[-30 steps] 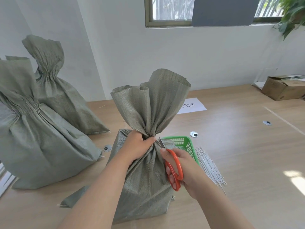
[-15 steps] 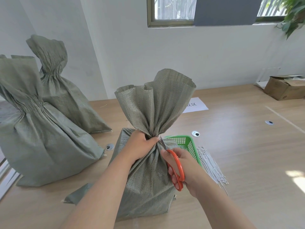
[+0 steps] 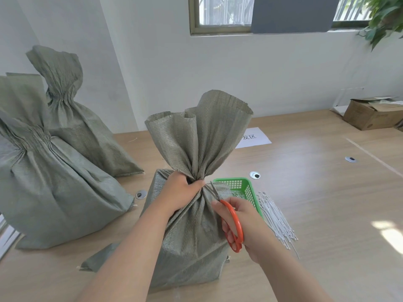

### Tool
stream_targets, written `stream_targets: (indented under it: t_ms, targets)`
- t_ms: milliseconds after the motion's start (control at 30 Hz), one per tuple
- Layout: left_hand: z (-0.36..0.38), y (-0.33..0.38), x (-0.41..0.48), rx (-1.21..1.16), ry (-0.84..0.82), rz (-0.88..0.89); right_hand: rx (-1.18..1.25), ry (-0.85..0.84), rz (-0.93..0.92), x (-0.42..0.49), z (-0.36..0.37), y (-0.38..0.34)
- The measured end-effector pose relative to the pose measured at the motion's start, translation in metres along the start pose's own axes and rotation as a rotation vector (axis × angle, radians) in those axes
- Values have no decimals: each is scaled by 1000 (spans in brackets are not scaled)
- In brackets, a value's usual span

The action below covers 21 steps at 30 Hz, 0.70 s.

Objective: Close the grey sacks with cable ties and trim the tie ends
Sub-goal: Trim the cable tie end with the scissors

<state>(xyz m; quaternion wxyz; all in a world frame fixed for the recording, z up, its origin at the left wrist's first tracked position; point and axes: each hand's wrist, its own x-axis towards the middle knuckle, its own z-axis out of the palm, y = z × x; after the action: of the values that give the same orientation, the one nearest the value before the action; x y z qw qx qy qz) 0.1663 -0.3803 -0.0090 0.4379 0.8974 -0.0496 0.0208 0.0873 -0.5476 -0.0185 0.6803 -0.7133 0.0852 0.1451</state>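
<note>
Toward the near edge of the light wooden desk (image 3: 327,214), about its middle: one grey woven plastic sack (image 3: 192,236), standing upright, its mouth gathered into a tight neck with the loose top fanning out above.

Grip, item one: the left hand (image 3: 181,192) is clenched round the gathered neck from the left, thumb across the front folds; the neck itself is covered by the fingers.

Grip, item two: the right hand (image 3: 250,223) grasps a pair of orange-handled scissors (image 3: 234,225), fingers through the loops. The short metal blades point up and away, tips just beside the neck on its right. Whether the blades touch the fabric cannot be told.

Behind the sack's right shoulder: one green plastic mesh basket (image 3: 244,188), partly hidden by the sack, thin pale strips showing inside.

Just beside the basket on its right: one bundle of white cable ties (image 3: 277,216), lying flat on the desk.

Along the left edge: two further grey woven sacks, necks cinched, the nearer (image 3: 54,182) in front of the farther (image 3: 82,127), the two overlapping in view.

Toward the far edge: one white paper sheet (image 3: 255,138) with printed characters, partly hidden by the fanned top.

Set into the desk: three round metal grommets, at centre (image 3: 254,175), right (image 3: 351,159) and left (image 3: 140,194).

Far right corner: one brown cardboard box (image 3: 375,114), flaps open.

Upper right, by the window (image 3: 222,14): one leafy green plant (image 3: 386,18).
</note>
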Motion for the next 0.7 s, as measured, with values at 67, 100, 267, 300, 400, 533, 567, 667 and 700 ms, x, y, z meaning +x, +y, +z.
stream_targets:
  t_ms: [67, 100, 267, 300, 400, 533, 567, 667, 700]
  targets:
    - [-4, -1, -1, -24, 12, -55, 4, 51, -13, 4, -8, 1]
    - [-6, -1, -1, -31, 17, -85, -20, 93, -15, 7, -14, 2]
    - [-19, -11, -3, -63, 72, -180, -300, 228, -40, 27, -48, 24]
    - [-21, -13, -4, -81, 82, -177, -417, 240, -46, 31, -53, 34]
    - [-28, -15, -8, -115, 99, -176, -802, 257, -1, 45, -60, 81]
    - [-36, -21, -13, -137, 122, -194, -1009, 177, 99, 49, -58, 154]
    - [-37, -23, -14, -144, 129, -195, -1016, 141, 131, 46, -56, 170]
    - [-40, -27, -17, -175, 155, -159, -986, 31, 265, 36, -46, 210]
    - [-40, -28, -18, -182, 157, -154, -975, 13, 308, 32, -43, 220]
